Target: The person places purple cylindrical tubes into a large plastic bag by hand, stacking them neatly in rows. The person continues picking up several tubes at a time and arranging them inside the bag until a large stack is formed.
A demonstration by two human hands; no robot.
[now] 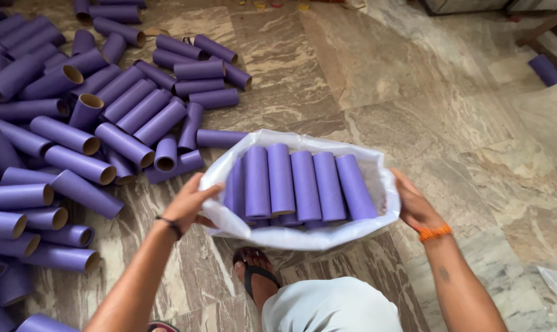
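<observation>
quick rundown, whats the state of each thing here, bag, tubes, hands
white plastic bag: mouth held open, partly filled
tubes in the bag: five on top, lying side by side, more under them
loose purple tubes: scattered in a heap on the floor, lying flat, ends open
left hand: gripping the bag's left rim
right hand: gripping the bag's right rim
marble floor: bare here

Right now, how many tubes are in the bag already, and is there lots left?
Done: five purple tubes lie side by side atop the white bag, with more ends showing beneath. In hand: the left hand and right hand hold the bag's rim open. Left: a big pile of tubes on the floor, many more than are bagged.
</observation>
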